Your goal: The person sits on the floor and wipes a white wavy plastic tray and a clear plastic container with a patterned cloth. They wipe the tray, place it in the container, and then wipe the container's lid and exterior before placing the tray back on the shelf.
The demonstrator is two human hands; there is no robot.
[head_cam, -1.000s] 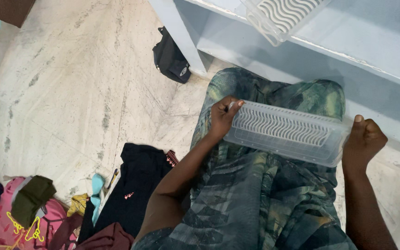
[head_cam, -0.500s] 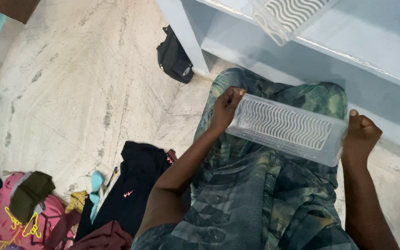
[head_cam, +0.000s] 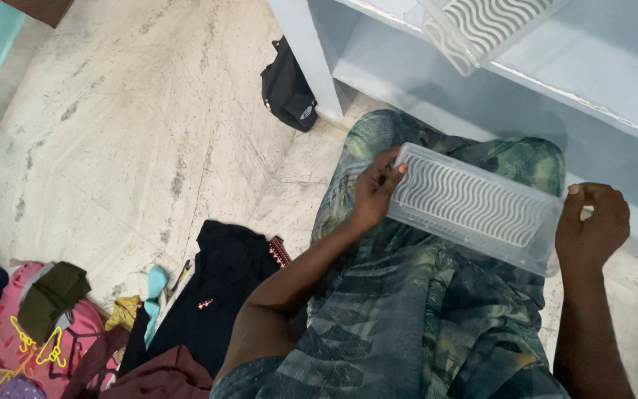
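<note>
Two hands gripping a clear plastic basket (head_cam: pixel 474 208) over a patterned lap, left hand (head_cam: pixel 375 191) clasping one end, right hand (head_cam: pixel 592 225) the other, second basket (head_cam: pixel 485 26) on pale blue shelf (head_cam: pixel 599 66) above

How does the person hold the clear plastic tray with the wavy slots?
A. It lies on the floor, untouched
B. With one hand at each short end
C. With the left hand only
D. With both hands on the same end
B: the left hand grips one short end of the clear tray and the right hand the other end, above the lap.
</note>
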